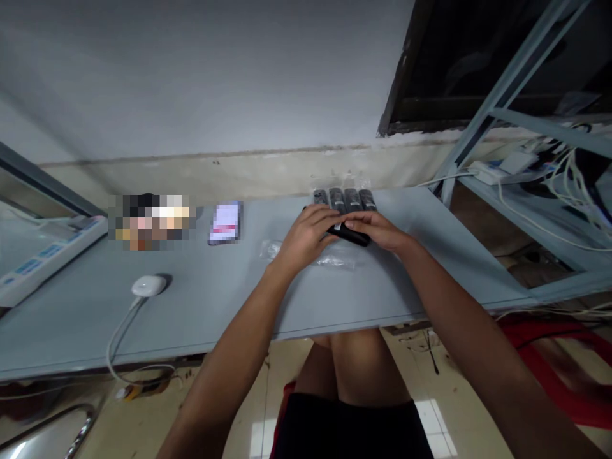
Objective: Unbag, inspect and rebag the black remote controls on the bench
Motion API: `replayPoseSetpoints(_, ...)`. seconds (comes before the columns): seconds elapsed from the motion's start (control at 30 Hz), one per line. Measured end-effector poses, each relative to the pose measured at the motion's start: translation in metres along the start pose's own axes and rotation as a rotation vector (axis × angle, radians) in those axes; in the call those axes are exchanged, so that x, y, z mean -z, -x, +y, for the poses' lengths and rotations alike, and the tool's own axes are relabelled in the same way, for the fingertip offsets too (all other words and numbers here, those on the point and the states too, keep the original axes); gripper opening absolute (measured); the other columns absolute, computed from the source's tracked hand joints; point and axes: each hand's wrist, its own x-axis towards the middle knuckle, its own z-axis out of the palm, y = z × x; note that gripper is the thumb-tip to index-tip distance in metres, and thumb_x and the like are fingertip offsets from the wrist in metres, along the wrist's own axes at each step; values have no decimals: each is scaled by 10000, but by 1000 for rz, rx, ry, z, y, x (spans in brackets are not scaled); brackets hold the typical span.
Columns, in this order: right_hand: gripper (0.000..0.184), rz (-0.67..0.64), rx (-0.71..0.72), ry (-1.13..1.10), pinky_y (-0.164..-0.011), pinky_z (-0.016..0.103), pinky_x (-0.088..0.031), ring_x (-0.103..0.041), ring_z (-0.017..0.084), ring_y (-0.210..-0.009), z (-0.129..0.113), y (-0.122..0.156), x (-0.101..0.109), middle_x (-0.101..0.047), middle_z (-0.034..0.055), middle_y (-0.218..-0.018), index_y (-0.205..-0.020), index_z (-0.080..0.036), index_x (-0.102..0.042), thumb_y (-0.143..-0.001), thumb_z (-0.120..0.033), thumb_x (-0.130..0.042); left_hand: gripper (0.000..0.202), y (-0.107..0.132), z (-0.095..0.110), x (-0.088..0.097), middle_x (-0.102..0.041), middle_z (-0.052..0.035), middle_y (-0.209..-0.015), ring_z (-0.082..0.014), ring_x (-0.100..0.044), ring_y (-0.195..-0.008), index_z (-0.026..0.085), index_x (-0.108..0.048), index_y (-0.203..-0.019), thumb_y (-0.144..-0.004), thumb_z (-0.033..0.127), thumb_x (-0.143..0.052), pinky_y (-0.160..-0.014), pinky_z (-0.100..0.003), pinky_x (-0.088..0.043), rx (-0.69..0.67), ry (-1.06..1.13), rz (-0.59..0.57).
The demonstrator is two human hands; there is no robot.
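Left hand (303, 239) and right hand (377, 231) both closed around a slim black plastic remote control (354, 237), which I hold low over a crumpled clear plastic bag (335, 259), apparently for steadiness, above the flat grey table (201, 299); four black remotes in clear wrap (345, 199) lie side by side just beyond, seemingly within easy reach

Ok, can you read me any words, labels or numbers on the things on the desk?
White label on the black remote: too small to read.
Card with a red stripe: too blurred to read.
Blue patches on the white box: too blurred to read.
No text is legible.
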Motion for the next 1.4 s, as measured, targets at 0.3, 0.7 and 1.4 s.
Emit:
replayPoseSetpoints(0.3,721,271,39,-80,-786,378,-604,-722,242,-942,7,-9,17,-750,38,-1089,-1413,-337,-566,-770,-553,-812,743,10,16,10,-714,-95,-1368,-310,-685,-1241,276,-671,-1399,-738,487,-937,-1051,-424,-549,100,159,-434)
replayPoseSetpoints(0.7,1394,336,45,-45,-719,403,-665,-728,261,-972,26,-13,21,-682,71,-1338,-1689,-457,165,-748,-399,-862,539,14,-8,11,-763,-112,-1293,-284,-742,-1098,215,-662,-1421,-927,419,-734,-954,-410,-582,342,-20,-279)
replayPoseSetpoints(1.4,1584,409,161,49,-939,497,-670,-726,286,-1049,29,-20,-19,-551,152,-1520,-1638,-375,345,-716,-560,-929,433,4,17,-5,-750,-129,-1191,-315,-710,-1056,207,-705,-1307,-974,482,-688,-896,-422,-560,446,-273,-142)
